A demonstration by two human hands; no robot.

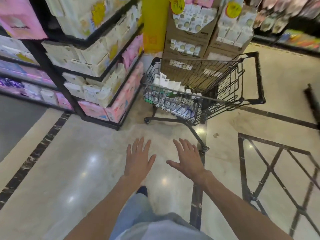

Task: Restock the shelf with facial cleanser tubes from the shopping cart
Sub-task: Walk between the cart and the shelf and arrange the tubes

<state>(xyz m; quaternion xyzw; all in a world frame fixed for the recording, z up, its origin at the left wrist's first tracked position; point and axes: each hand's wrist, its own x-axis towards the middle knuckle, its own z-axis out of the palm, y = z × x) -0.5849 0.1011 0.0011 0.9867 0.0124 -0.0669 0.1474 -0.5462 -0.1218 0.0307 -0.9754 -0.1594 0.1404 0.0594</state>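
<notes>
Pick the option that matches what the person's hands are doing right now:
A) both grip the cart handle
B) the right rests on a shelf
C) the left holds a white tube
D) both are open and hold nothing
D: the left hand and right hand are spread flat above the floor, short of the shopping cart.

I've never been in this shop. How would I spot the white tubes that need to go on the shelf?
Find the black wire shopping cart parked beside the corner shelf unit, in front of stacked cardboard boxes. The white tubes lie piled at the cart's end nearest that shelf. Their plain white colour sets them apart from the clear and greenish items lower in the basket.
</notes>
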